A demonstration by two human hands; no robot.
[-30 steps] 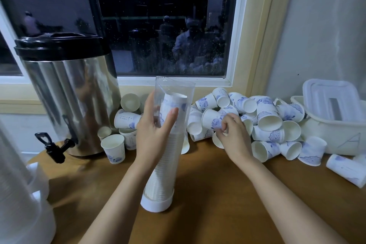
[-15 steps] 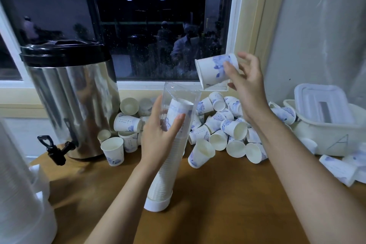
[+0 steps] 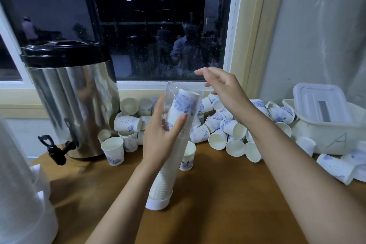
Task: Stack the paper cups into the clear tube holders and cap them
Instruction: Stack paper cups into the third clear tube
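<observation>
One leaning clear tube (image 3: pixel 166 182), gripped by the left hand (image 3: pixel 162 137) alone with the slack, empty right hand (image 3: pixel 225 89) at its one o'clock, could skid on the bench (image 3: pixel 227 206), spilling its stacked cups (image 3: pixel 183 103)

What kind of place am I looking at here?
Probably a drinks corner in a workplace or canteen: a stainless-steel drinks urn with a black lid and tap stands on a brown wooden counter beneath a dark window, beside a heap of white, blue-printed paper cups.
</observation>
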